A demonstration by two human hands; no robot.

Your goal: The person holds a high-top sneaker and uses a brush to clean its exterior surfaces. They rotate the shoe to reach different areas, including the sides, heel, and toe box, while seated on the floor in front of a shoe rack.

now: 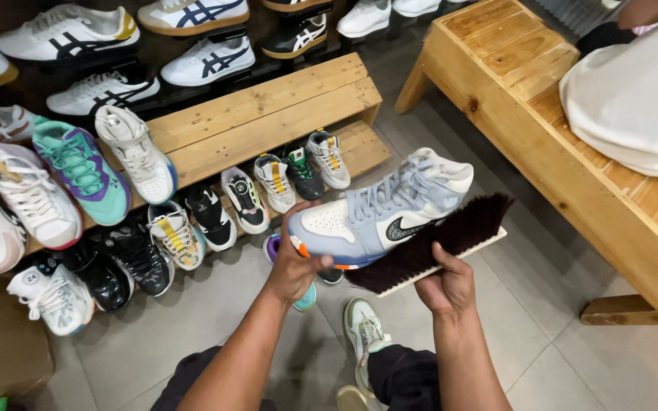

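1. Grey-and-white high-top sneaker (382, 211) sits tilted above the tiled floor (573, 358), left hand (295, 262) clamped on its toe, exposing the side.
2. Right hand (445, 285) fingers wrap the dark-bristled brush (428, 245), bristles touching the sole edge.

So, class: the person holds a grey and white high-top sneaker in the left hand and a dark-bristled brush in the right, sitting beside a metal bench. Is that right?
Not quite: the bench is wooden, not metal, as the head view shows. The rest stands: left hand holds the grey and white high-top sneaker, right hand the dark-bristled brush.
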